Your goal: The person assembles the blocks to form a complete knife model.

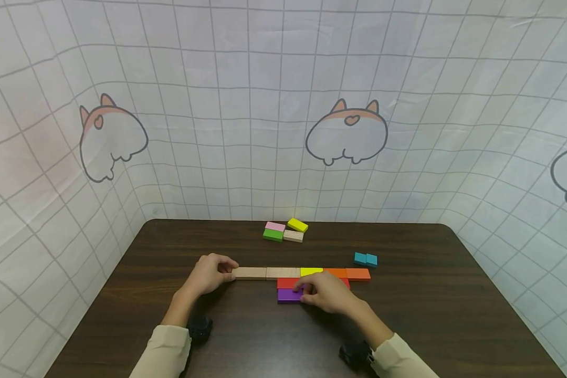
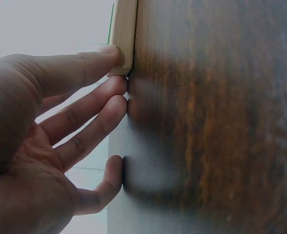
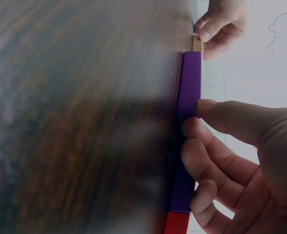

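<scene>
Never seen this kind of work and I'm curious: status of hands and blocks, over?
Left hand holding end of wooden block. Right hand pinching purple block. Blue blocks farther back, clear of both hands; nothing visibly in the way.

I'm seeing the surface point(image 1: 406, 310) presenting as dark, streaky-grained wood, its gloss reflecting fingertips in my left wrist view. Toward its left edge, the leftmost pale block point(image 1: 249, 273) is showing bare, matt wood with fine grain. Midway between the side edges, the purple block point(image 1: 289, 296) is looking smoothly painted, carrying a slight sheen. Nearer the right edge, the teal blocks point(image 1: 360, 258) are looking smooth and evenly coated; by the back edge, the green block point(image 1: 272, 235) is too. Beyond the back corners, I'm viewing a sheet point(image 1: 245, 131) hanging as creased, matt cloth. The sleeves point(image 1: 163, 349) are appearing as matt fabric.
</scene>
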Demonstrator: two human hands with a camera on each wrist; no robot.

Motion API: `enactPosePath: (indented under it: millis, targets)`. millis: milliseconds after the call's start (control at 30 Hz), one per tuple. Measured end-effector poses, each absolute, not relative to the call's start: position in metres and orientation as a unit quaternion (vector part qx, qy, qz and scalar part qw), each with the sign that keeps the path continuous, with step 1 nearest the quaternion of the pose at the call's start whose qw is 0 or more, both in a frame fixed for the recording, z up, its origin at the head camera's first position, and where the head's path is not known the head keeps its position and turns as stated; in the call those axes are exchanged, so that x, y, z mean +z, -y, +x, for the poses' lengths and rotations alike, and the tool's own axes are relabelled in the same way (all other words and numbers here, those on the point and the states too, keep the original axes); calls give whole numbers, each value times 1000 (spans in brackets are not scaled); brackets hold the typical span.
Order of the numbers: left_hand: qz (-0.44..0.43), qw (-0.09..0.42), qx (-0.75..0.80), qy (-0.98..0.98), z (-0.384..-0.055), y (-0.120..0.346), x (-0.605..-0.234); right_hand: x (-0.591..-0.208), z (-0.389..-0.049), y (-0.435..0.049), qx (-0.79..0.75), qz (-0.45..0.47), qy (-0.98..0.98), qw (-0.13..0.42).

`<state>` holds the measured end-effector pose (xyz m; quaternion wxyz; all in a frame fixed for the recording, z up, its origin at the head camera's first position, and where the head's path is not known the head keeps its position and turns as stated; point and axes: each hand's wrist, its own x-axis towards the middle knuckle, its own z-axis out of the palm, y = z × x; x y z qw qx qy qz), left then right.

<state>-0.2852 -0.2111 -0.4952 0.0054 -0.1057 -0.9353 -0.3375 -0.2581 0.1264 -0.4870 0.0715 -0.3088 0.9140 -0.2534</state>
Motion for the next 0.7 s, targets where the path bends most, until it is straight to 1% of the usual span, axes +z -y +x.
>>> enactPosePath:
  millis: [433, 700]
  targets:
    - [-106, 7, -339, 935, -286, 211, -496, -485, -258, -125, -252, -310, -914, 71]
    - [-107, 5, -340, 934, -286, 212, -496, -486, -261, -125, -256, -305, -913, 86]
